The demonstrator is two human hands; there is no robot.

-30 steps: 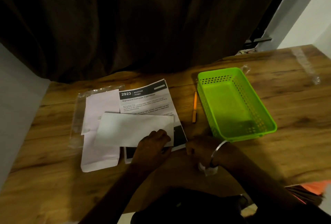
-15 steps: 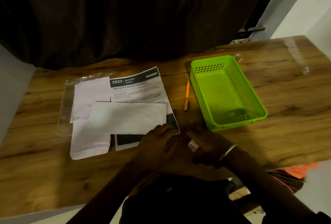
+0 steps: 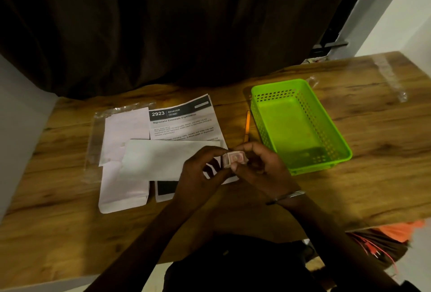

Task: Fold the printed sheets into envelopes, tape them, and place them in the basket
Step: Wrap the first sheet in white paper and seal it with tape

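Observation:
A small roll of tape (image 3: 234, 159) is held between both hands just above the table's middle. My right hand (image 3: 261, 168) grips it from the right and my left hand (image 3: 200, 172) pinches its left side. Under my left hand lies a white envelope (image 3: 158, 160), flat across a printed sheet (image 3: 184, 121) headed "2923 Bedroom". The green plastic basket (image 3: 326, 133) stands to the right with nothing visible inside it.
Pale envelopes (image 3: 123, 133) on a clear plastic sleeve (image 3: 93, 128) lie at the left. An orange pencil (image 3: 247, 126) rests between sheet and basket. A dark curtain (image 3: 186, 23) hangs behind the wooden table (image 3: 373, 186). Another clear wrapper (image 3: 391, 79) lies far right.
My left hand left the envelope and met my right hand. Both rose from the table's front edge with the tape roll and now hold it over the envelope's right end.

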